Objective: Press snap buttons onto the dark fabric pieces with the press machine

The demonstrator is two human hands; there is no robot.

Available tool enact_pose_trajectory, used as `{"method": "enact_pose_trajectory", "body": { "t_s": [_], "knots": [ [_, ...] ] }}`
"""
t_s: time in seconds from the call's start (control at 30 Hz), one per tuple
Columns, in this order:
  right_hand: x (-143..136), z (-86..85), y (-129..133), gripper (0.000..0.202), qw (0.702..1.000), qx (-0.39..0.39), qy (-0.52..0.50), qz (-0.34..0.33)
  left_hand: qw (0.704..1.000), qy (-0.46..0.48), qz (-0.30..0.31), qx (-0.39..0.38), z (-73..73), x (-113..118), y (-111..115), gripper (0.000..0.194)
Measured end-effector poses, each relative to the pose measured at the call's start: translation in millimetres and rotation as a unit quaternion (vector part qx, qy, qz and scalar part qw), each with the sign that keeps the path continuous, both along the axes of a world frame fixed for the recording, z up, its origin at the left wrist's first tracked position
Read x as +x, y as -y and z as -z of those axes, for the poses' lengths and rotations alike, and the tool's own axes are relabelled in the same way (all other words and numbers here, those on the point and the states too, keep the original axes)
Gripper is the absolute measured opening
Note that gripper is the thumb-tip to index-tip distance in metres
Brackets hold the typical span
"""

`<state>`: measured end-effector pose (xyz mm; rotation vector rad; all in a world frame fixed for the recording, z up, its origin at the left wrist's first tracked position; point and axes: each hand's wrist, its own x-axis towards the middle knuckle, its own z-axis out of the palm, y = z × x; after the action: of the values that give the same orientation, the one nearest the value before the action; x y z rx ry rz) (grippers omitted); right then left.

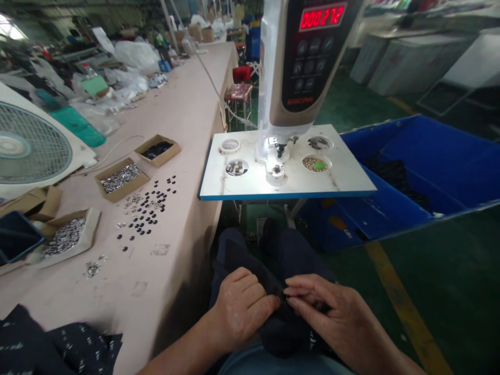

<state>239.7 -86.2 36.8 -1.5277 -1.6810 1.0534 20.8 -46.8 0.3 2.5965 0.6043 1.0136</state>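
Observation:
My left hand (244, 307) is closed on dark cloth (282, 325) over my lap, its thumb pressing against the fingers. Close beside it, my right hand (332, 315) pinches a small dark shiny piece (287, 297) at the cloth's edge; the fingertips partly hide it, and I cannot tell if it is attached. Beyond both hands stands a snap press (275, 104) with a red digital display, its lamp lighting the lower die (276, 174). The press's white table (246, 187) has round wells with small metal parts, one also holding something green.
On the long worktable (187, 151) at left, loose black snap caps (144, 216) lie near a cardboard box of metal parts (121, 179). A fan (27, 140) stands behind. Printed dark fabric (58, 344) lies at front left. A blue bin (441, 156) with dark cloth is at right.

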Motion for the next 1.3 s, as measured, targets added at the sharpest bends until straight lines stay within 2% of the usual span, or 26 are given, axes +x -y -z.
{"method": "enact_pose_trajectory", "body": {
  "t_s": [0.37,0.57,0.67,0.8,0.9,1.0,1.1,1.17,1.3],
  "knots": [
    [-5.8,2.4,-0.7,0.034,0.991,0.108,0.067,-0.042,0.999,0.013,-0.016,-0.028,-2.5,-2.9,-4.7,0.015],
    [-4.8,3.2,-1.7,0.032,0.972,0.155,0.133,-0.112,0.997,0.026,-0.029,-0.074,-0.2,-0.6,-6.0,0.012],
    [-4.0,-0.3,-1.8,0.035,0.968,0.171,0.137,-0.127,0.992,0.036,-0.036,-0.117,2.5,0.1,-6.0,0.007],
    [-3.2,-9.9,-1.8,0.036,0.959,0.193,0.156,-0.136,0.975,0.045,-0.04,-0.215,6.0,0.2,-5.4,0.005],
    [-4.6,-14.9,-1.8,0.054,0.949,0.208,0.188,-0.147,0.957,0.055,-0.05,-0.281,6.5,0.3,-4.3,0.009],
    [-7.4,-10.2,-1.6,0.077,0.945,0.188,0.212,-0.164,0.934,0.052,-0.062,-0.347,5.3,1.0,-4.3,0.011],
    [-8.7,2.3,-1.6,0.07,0.952,0.14,0.211,-0.171,0.9,0.04,-0.07,-0.427,3.8,1.8,-5.4,0.01],
    [-8.9,9.3,-3.0,0.064,0.966,0.104,0.175,-0.162,0.877,0.036,-0.074,-0.474,4.3,1.6,-6.3,0.006],
    [-12.4,8.6,-10.0,0.055,0.992,-0.02,0.063,-0.104,0.825,0.022,-0.051,-0.563,9.8,-1.6,-8.9,0.006]
  ]
}}
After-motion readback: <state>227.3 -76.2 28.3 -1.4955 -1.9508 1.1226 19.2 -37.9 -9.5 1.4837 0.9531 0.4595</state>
